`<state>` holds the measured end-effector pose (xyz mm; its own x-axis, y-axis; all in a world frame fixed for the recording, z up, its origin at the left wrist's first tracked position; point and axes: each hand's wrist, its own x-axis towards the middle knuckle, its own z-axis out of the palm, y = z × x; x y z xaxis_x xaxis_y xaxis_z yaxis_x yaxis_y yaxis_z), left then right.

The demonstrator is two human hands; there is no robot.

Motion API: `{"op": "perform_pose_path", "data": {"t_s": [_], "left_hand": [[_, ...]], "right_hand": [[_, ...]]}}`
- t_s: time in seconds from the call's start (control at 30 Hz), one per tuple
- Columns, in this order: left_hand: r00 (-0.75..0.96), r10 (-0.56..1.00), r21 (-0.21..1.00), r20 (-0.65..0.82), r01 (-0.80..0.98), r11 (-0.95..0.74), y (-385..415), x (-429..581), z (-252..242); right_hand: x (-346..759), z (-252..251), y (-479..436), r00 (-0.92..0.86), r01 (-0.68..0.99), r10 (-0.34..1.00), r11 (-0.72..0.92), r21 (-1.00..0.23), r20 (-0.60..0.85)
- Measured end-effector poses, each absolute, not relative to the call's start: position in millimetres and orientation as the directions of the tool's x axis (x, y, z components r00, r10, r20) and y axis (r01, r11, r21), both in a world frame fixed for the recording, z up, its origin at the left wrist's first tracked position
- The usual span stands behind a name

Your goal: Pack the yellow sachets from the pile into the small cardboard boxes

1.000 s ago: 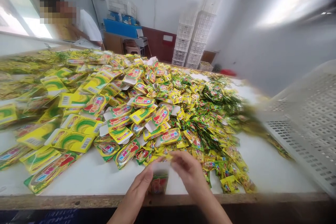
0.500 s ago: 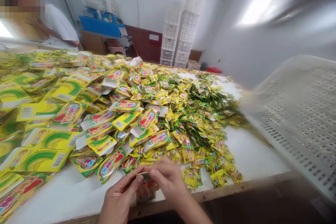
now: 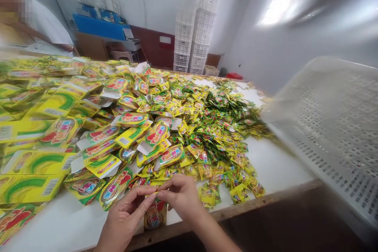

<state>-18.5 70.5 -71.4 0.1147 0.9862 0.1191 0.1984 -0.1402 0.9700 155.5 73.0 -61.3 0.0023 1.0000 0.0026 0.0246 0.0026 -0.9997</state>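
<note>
My left hand (image 3: 126, 214) and my right hand (image 3: 180, 197) meet at the near edge of the white table (image 3: 274, 169). Both pinch the top of a small yellow carton (image 3: 155, 213) with red and blue lettering, which hangs upright between them. Just beyond my fingers lies a heap of flattened yellow-green cartons (image 3: 126, 141). To its right spreads a pile of small yellow-green sachets (image 3: 218, 126).
A white perforated plastic crate (image 3: 330, 126) stands at the right, over the table's corner. A stack of white crates (image 3: 191, 43) rises against the far wall beside a blue bench (image 3: 100, 25). Another person in a white top (image 3: 47, 27) is at the far left.
The view has swung right and the table now sits further left in view. My hands have stayed together on the small carton, which has dropped a little lower between them.
</note>
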Motion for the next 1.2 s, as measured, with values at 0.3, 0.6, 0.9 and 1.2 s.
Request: {"op": "perform_pose_path", "data": {"t_s": [0.3,0.6,0.9,1.2], "left_hand": [[0.302,0.859,0.735,0.414,0.446,-0.511,59.8,-30.8,-78.0],[0.272,0.869,0.756,0.415,0.429,-0.495,55.8,-28.9,-79.8],[0.137,0.99,0.991,-0.043,0.133,0.024,44.2,-21.9,-74.1],[0.109,0.993,0.98,0.039,0.188,-0.059,49.2,-22.5,-89.1]], "right_hand": [[172.8,-56.5,55.2,-0.136,0.124,0.932,0.353,-0.927,0.337],[169.1,-44.5,48.1,-0.141,0.265,0.913,0.407,-0.874,0.383],[157.4,-40.6,53.7,-0.029,0.121,0.973,0.229,-0.966,0.227],[168.3,-34.9,59.2,-0.082,0.087,0.979,0.196,-0.977,0.189]]}}
